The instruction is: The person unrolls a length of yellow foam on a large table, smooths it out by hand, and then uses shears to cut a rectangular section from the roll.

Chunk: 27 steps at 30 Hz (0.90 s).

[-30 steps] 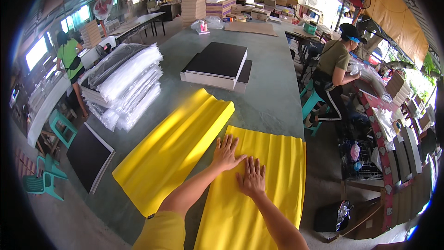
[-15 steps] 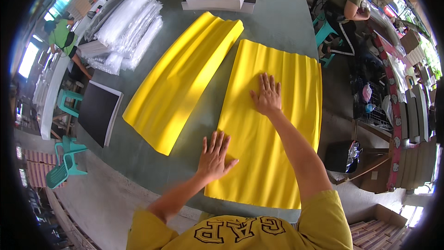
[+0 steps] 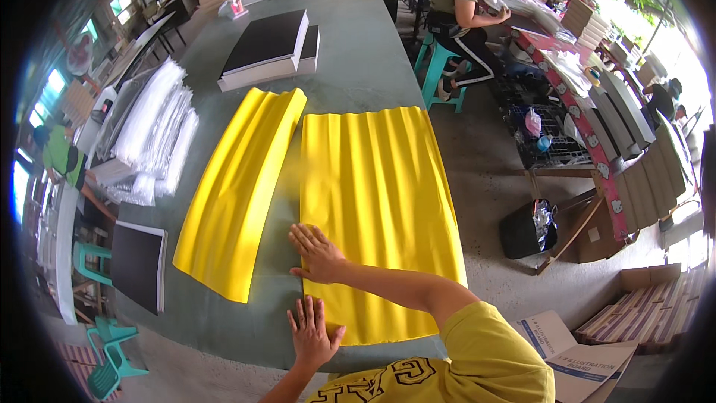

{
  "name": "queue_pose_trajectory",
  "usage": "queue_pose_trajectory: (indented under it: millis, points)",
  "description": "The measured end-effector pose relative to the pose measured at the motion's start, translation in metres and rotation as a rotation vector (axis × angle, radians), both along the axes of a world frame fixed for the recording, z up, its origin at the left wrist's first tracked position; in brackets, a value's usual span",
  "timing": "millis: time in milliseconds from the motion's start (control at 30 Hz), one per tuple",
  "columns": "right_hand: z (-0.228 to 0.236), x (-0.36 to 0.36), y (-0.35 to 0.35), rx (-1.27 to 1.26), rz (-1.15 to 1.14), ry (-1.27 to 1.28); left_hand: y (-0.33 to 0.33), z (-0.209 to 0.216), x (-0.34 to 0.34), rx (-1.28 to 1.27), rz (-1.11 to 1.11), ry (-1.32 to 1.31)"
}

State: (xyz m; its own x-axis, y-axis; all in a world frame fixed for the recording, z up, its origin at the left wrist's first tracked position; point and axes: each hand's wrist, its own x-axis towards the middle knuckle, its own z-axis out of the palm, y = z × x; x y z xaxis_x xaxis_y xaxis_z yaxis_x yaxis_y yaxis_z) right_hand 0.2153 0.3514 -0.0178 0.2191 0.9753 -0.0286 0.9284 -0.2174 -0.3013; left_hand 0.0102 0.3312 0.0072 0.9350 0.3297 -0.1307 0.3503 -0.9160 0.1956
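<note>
A wide, wavy yellow sheet (image 3: 380, 186) lies on the grey-green table (image 3: 350, 37) in front of me. My right hand (image 3: 319, 255) is open and flat across its left edge, with the fingers reaching over onto the table. Nearer to me, my left hand (image 3: 313, 336) also lies open at the sheet's lower left edge, fingers spread. Neither hand grasps anything. Beside the wide sheet on the left is a narrower-looking yellow sheet (image 3: 240, 186), rippled lengthwise and lying at a slant, untouched. Whether either is a single sheet or several layers I cannot tell.
Black-topped board stacks (image 3: 265, 41) stand farther up the table. Clear plastic packs (image 3: 153, 123) lie at its left, near a black board (image 3: 139, 265). A green stool (image 3: 440, 75) holds a seated person (image 3: 455, 0) at the right. A black bin (image 3: 528, 230) stands on the floor.
My right hand has slid from the sheet's upper middle to its left edge. My left hand stays along the lower left edge. The view has shifted, showing more of the table's far end.
</note>
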Motion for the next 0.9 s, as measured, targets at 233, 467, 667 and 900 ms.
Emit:
queue_pose_trajectory:
  millis: [233,467,667,900]
  points:
    - [0.005,0.093,0.025,-0.021,-0.185,-0.023,0.001,0.001,0.000,-0.046,-0.016,-0.009]
    - [-0.002,0.212,0.051,-0.022,-0.454,-0.090,0.003,0.009,0.001,-0.108,0.052,-0.002]
    - [-0.019,0.270,-0.070,0.000,-0.727,-0.072,0.003,0.009,0.002,-0.167,0.076,0.057]
    - [0.008,0.168,-0.221,0.105,-1.397,-0.145,0.003,-0.005,-0.008,0.071,-0.080,0.096]
